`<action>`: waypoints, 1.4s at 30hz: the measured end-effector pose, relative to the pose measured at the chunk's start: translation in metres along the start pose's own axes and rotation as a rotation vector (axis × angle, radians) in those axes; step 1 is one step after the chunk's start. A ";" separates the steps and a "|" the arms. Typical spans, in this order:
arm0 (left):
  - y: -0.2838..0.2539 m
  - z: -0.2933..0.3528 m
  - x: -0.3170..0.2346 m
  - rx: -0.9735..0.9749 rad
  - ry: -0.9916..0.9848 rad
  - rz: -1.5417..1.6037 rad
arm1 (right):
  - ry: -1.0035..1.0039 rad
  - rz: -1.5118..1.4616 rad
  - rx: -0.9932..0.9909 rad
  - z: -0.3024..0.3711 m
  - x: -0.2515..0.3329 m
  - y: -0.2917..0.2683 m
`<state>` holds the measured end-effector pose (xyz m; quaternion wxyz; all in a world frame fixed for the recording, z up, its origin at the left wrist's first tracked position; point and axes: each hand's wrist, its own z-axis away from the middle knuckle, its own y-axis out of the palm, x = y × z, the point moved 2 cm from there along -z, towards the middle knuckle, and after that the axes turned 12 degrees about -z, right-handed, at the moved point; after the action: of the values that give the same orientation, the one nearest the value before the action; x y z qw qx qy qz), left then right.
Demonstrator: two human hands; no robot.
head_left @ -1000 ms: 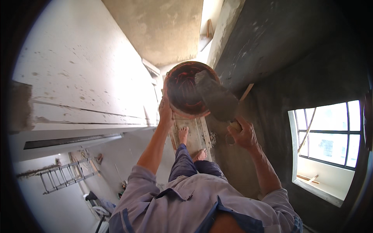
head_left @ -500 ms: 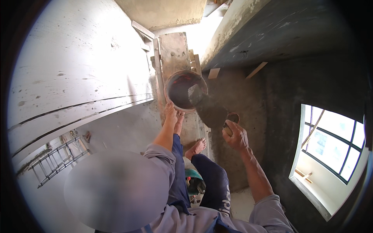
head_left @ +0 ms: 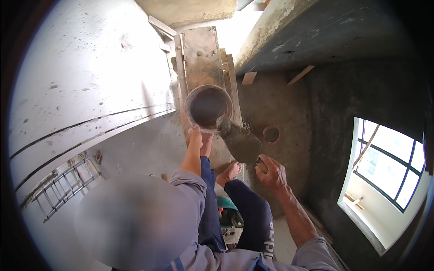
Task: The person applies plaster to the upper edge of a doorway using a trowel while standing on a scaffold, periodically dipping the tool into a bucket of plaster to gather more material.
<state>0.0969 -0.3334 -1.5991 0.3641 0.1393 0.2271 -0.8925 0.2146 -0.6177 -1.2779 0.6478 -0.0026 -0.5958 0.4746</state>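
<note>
A round bucket (head_left: pixel 187 105) with a dark inside is on the wooden plank (head_left: pixel 199 67), just beyond my bare feet (head_left: pixel 229 173). My left hand (head_left: pixel 194 137) grips its near rim, fingers closed. In my right hand (head_left: pixel 272 174) is the handle of a trowel (head_left: pixel 244 143), my fingers wrapped around it. Wet grey mortar covers the trowel's blade, which points up and left, its tip by the bucket's right near rim. How much mortar the bucket holds is too dark to tell.
I stand on the raised plank. Below is a teal container (head_left: pixel 227 204) with tools. A pale wall (head_left: pixel 68 90) rises on the left, a dark plastered wall (head_left: pixel 334 149) with a window (head_left: pixel 384 158) on the right. A ladder-like metal frame (head_left: pixel 68 187) is low at left.
The trowel has drawn back toward me, out from over the bucket's opening to its near right edge. The bucket appears slightly further left, my left hand still on its rim.
</note>
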 end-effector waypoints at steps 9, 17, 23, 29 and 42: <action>-0.162 0.287 -0.212 -0.149 0.889 -0.130 | -0.283 0.177 -0.155 0.048 0.183 -0.157; -0.454 0.710 -0.467 -1.434 1.948 0.320 | -0.697 0.240 -0.363 0.109 0.366 -0.313; -0.619 0.890 -0.569 -2.166 1.740 0.430 | -1.100 0.456 -0.524 0.127 0.515 -0.383; -0.693 0.910 -0.610 -2.133 1.723 0.332 | -1.174 0.453 -0.318 0.152 0.686 -0.412; -0.702 0.912 -0.635 -1.802 1.870 0.504 | -1.168 -0.129 0.109 0.168 0.836 -0.405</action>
<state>-0.0378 0.0205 -0.3400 0.1907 0.4474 0.8688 0.0934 0.1982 -0.4177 -0.3554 0.2394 0.3287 -0.8275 0.3870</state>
